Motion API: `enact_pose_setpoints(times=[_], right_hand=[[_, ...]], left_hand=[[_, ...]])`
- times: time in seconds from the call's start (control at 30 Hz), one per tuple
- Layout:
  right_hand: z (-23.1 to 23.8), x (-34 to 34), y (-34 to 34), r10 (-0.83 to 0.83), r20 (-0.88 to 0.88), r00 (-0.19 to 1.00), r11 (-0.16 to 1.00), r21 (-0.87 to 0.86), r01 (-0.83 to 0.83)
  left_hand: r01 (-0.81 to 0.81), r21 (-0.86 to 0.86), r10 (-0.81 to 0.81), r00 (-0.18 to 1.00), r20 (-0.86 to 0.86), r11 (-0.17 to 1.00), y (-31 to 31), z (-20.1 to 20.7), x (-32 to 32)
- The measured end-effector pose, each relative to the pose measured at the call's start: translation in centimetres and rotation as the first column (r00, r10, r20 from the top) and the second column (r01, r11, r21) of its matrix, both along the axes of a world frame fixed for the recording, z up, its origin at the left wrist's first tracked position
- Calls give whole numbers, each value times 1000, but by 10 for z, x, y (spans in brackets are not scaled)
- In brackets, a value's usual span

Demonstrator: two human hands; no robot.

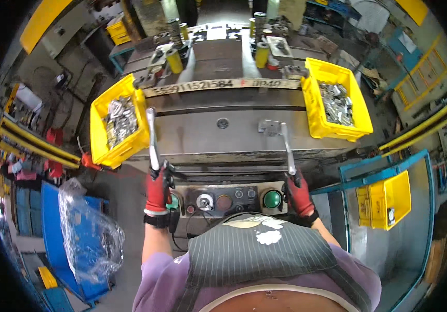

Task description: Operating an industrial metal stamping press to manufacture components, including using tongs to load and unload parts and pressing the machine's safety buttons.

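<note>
My left hand, in a red and black glove, is closed around the lower end of a long silver metal hand tool. The tool's rounded far end stands beside the left yellow bin of small metal parts. In the same kind of glove, my right hand grips a second silver metal tool. Its far end is at a small flat metal piece on the steel press bed; I cannot tell whether they touch. Which kind of tool these are is unclear.
Between my hands is a control panel with a green button near my right hand. Another yellow bin of metal parts stands on the right. Beyond lies the press die. A yellow crate sits on a blue-framed cart.
</note>
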State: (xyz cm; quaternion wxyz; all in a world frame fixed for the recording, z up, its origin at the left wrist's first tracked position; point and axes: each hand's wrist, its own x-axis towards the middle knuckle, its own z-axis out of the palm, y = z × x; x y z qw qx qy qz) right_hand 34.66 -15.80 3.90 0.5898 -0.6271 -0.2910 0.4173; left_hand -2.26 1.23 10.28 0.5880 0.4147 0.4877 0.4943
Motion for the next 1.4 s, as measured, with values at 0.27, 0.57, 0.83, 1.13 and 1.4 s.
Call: enact_pose_setpoints(times=[0.27, 0.57, 0.83, 1.13, 1.4], right_hand=[[-10, 3, 17, 11, 85, 996, 1000, -3, -11], [36, -16, 36, 7, -203, 979, 999, -37, -15], [132, -45, 158, 174, -138, 975, 941, 314, -124], [176, -54, 374, 51, 180, 982, 965, 244, -95], [159, -29, 399, 169, 311, 935, 952, 195, -237]], left_hand=[[222, 144, -176, 945, -277, 964, -5, -103, 32], [144, 156, -117, 978, -170, 977, -10, -65, 40], [234, -23, -235, 958, -167, 972, -2, -78, 31], [289, 267, -157, 891, -426, 919, -3, -88, 25], [210, 104, -175, 946, -272, 972, -8, -87, 3]])
